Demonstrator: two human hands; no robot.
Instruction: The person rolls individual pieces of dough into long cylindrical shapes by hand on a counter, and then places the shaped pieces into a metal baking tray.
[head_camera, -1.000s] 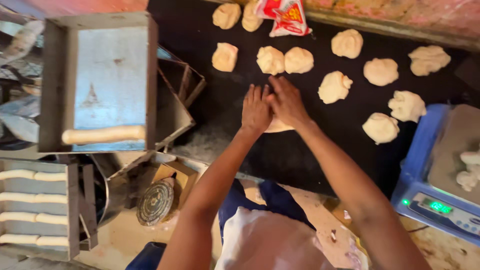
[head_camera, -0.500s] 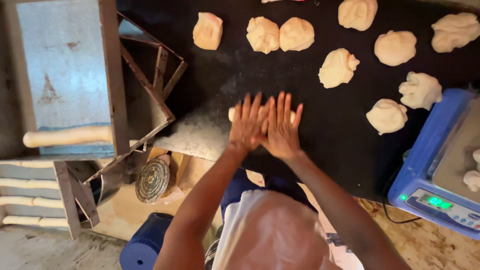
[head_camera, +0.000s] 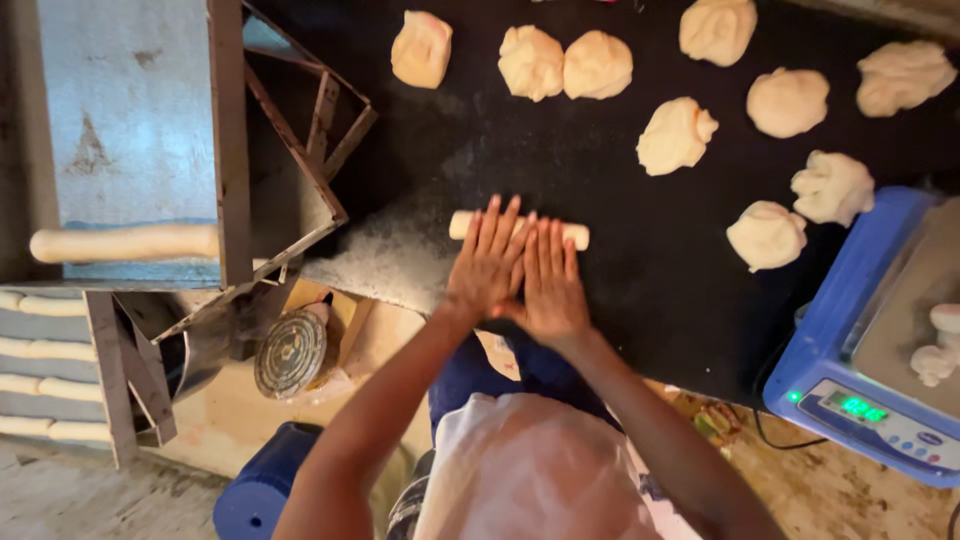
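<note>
We have both hands flat on a pale roll of dough (head_camera: 462, 223) lying across the black bench (head_camera: 620, 290), its two ends showing to either side of our fingers. Our left hand (head_camera: 487, 262) lies with fingers spread and straight, palm down on the roll, gripping nothing; our right hand (head_camera: 549, 285) sits just beside it, touching it at the thumb side, equally flat and open. We judge the step in hand to be rolling this piece out into a longer stick under the palms. The next move, as we read it, calls for even downward pressure while the palms travel apart toward the ends, so the roll thins evenly without flattening. A dusting of white flour (head_camera: 385, 262) lies on the bench to the left of the roll. Beyond it rest rough lumps of cream dough (head_camera: 676, 135), well apart from our hands. At the right stands a blue electronic scale (head_camera: 850, 330), and at the left a grey metal tray (head_camera: 110, 120) holding one finished dough stick (head_camera: 125, 243).
</note>
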